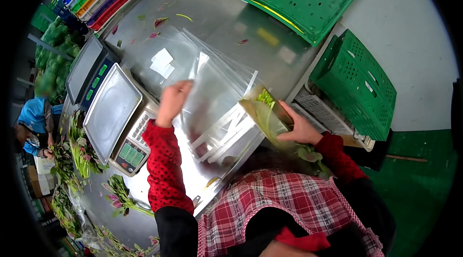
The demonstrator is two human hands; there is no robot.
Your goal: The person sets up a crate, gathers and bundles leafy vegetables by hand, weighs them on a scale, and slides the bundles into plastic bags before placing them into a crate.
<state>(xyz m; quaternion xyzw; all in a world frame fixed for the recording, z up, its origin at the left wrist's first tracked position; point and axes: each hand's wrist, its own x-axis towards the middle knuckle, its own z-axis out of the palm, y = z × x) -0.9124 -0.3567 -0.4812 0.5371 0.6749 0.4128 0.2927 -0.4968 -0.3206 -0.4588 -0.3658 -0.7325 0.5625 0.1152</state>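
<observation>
My right hand (pixel 300 127) grips a clear bag of leafy greens (pixel 265 107) near the table's front edge. The cut green stems show at the bag's upper end, and leaves hang below toward the apron. My left hand (pixel 174 100) is closed above the left side of a stack of clear plastic bags (pixel 212 93); whatever its fingers pinch is too small to make out. White paper labels (pixel 162 62) lie on the stack's upper left.
Left of the bags stands a weighing scale (pixel 115 117), with a second scale (pixel 87 71) behind. Bunches of greens (pixel 123 196) lie on the metal table (pixel 212 8). Green crates (pixel 357 83) stand right. Another person (pixel 36 124) works at far left.
</observation>
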